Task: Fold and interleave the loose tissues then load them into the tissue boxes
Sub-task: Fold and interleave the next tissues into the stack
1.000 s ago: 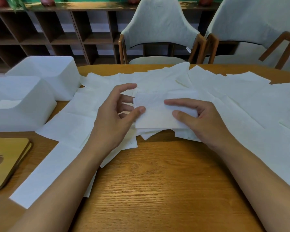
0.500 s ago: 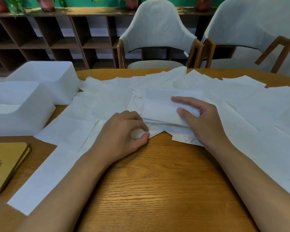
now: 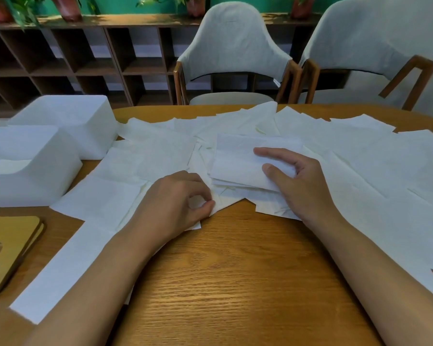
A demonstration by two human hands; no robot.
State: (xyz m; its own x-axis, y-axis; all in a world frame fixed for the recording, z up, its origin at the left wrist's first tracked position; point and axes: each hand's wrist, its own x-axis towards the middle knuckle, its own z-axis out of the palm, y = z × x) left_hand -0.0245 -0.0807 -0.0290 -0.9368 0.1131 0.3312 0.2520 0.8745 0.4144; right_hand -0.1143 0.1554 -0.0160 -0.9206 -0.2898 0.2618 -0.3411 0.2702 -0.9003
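Note:
Loose white tissues (image 3: 375, 161) lie spread over the wooden table (image 3: 235, 275). A folded stack of tissues (image 3: 238, 161) sits in the middle, slightly raised at its near edge. My right hand (image 3: 298, 186) holds that stack at its right end, thumb on top and fingers curled over it. My left hand (image 3: 178, 203) pinches the corner of a loose tissue (image 3: 220, 203) just below and left of the stack. Two white tissue boxes stand at the left, the near box (image 3: 28, 168) and the far box (image 3: 70, 121).
Flat wooden lids (image 3: 8, 248) lie at the left table edge. Two grey chairs (image 3: 233, 51) stand behind the table, in front of a dark shelf unit (image 3: 85, 61) with potted plants on top. Bare wood shows at the table's front.
My left hand left the folded stack, moved down toward me and pinched a loose tissue's corner. My right hand stayed on the stack, which shifted slightly away.

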